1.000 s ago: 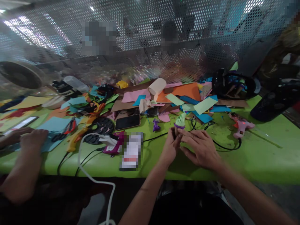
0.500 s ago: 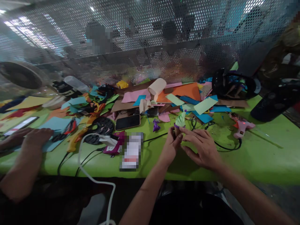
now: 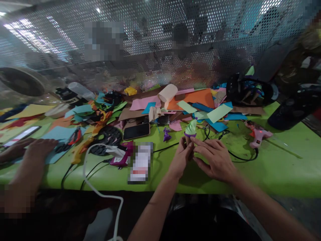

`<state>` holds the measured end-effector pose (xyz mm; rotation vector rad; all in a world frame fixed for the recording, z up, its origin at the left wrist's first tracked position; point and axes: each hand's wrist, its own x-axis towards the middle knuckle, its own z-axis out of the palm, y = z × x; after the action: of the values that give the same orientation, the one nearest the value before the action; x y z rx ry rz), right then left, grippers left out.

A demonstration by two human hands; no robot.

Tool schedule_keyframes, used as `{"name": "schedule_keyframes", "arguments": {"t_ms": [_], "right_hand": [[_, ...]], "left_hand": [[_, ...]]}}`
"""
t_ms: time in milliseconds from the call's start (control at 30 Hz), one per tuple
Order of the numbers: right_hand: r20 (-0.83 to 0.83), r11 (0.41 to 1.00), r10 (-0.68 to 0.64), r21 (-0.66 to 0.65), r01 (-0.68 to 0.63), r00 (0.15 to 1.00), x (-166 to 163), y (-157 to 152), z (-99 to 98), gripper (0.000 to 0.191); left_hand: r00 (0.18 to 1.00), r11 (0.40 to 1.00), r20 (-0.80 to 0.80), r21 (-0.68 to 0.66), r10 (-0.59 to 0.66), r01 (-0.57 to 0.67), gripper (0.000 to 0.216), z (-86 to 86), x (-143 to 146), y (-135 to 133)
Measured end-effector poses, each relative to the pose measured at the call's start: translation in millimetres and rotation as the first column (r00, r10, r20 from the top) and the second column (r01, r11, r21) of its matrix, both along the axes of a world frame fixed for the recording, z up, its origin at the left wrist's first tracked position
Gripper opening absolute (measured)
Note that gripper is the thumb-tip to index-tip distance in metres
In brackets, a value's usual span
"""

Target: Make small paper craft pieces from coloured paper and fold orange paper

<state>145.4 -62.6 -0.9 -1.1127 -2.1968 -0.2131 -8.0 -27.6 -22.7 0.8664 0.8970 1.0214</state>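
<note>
My left hand is closed around the lower part of a craft ice cream cone, which stands nearly upright above the green table. The cone has a light green swirled top, a purple rim with a small purple tip, and a brown base mostly hidden by my fingers. My right hand reaches in from the right with its fingers stretched out. Its fingertips touch the cone just under the rim, while its thumb is held apart below. A small purple piece lies on the table to the left of the cone.
A pink glue gun with a lit red light lies at right, near a dark bottle. Phones, a purple tissue pack, a yellow tool and coloured sheets are about. Another person's hands rest at left.
The cone has tipped slightly left and shows more of its purple rim. Both my hands have barely shifted. The other person's hands remain about where they were.
</note>
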Motion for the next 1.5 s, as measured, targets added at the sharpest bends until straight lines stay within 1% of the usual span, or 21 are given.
{"name": "schedule_keyframes", "arguments": {"t_ms": [133, 233, 333, 533, 700, 833, 933, 1100, 1267, 1400, 1500], "right_hand": [[-0.004, 1.0, -0.005, -0.025, 0.005, 1.0, 0, 0, 0.0, 0.016], [-0.05, 0.999, 0.001, -0.045, -0.003, 0.999, 1, 0, 0.0, 0.015], [-0.104, 1.0, 0.012, -0.027, -0.015, 0.995, 2, -1, -0.2, 0.016], [-0.099, 1.0, 0.0, -0.027, -0.003, 0.995, 2, 0, -0.9, 0.016], [-0.049, 1.0, 0.015, 0.001, -0.015, 0.999, 2, 0, -0.3, 0.019], [0.005, 1.0, -0.001, -0.012, 0.001, 1.0, 1, 0, -1.6, 0.017], [0.027, 1.0, -0.018, -0.016, 0.019, 0.999, 0, 0, -3.0, 0.016], [0.03, 1.0, -0.018, -0.016, 0.018, 0.999, -1, 0, -2.4, 0.017], [0.028, 1.0, -0.006, 0.009, 0.006, 1.0, -1, 0, -0.7, 0.016], [0.045, 1.0, -0.021, -0.004, 0.021, 0.999, -2, 0, -1.2, 0.012], [0.035, 1.0, -0.018, -0.008, 0.018, 0.999, -2, 1, -2.4, 0.012]], "left_hand": [[1.0, 0.999, -0.02, 0.035, 0.002, -0.001, 0.047, 2.1, 0, 0], [1.0, 0.999, -0.017, 0.045, 0.001, 0.0, 0.047, 1.8, 0, 0], [1.0, 0.999, -0.025, 0.029, -0.017, 0.017, 0.047, -0.1, -2, 0], [0.999, 0.998, -0.043, 0.058, -0.004, 0.007, 0.047, -0.8, -2, 0], [0.998, 0.986, -0.057, 0.166, 0.012, -0.003, 0.04, -1.4, 1, 2], [0.986, 0.966, -0.165, 0.257, 0.009, 0.034, 0.033, -7.4, 0, 2], [0.974, 0.946, -0.222, 0.322, 0.035, 0.04, 0.034, -11.7, -1, 2], [0.971, 0.942, -0.231, 0.335, 0.06, 0.022, 0.03, -15.7, -1, 3], [0.973, 0.945, -0.205, 0.325, 0.106, -0.034, 0.03, -16.9, 1, 5], [0.955, 0.911, -0.271, 0.413, 0.12, 0.003, 0.021, -15.5, -1, 2], [0.948, 0.881, -0.285, 0.472, 0.144, 0.008, 0.018, -15.7, -1, 1]]}}
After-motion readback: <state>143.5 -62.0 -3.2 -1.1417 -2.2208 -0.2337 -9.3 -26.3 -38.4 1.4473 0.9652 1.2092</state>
